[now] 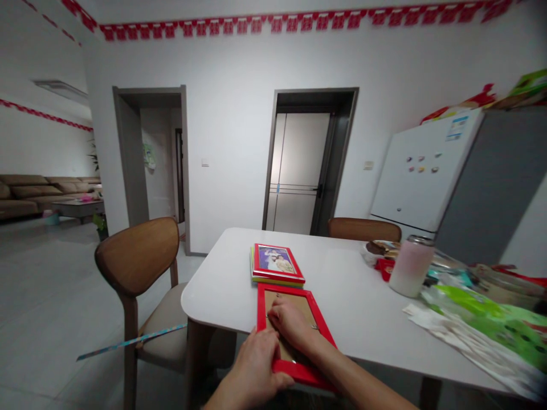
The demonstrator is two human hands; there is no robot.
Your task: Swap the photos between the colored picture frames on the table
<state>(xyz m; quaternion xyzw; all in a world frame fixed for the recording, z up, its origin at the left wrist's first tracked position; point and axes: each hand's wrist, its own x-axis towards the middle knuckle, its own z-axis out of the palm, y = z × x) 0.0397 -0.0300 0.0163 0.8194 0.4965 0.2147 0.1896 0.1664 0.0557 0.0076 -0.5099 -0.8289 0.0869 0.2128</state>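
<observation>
A red picture frame (pixel 318 319) lies back side up at the table's near edge, its brown backing board and small metal clips showing. My left hand (pixel 255 364) grips the frame's lower left side, thumb along the near edge. On the left part of the backing rests my right hand (pixel 290 322), its fingers curled together near a clip; whatever they hold is too small to make out. Just beyond, a stack of frames is topped by a red frame (pixel 277 263) with a photo of people on purple, and a yellow-green edge shows beneath it.
The white table (pixel 346 285) bears a pink and white bottle (pixel 412 266), green plastic packaging (pixel 491 313) and a white cloth (pixel 457 336) on the right. Wooden chairs stand at the left (pixel 141 256) and far side (pixel 364 229). A fridge (pixel 423 171) is behind.
</observation>
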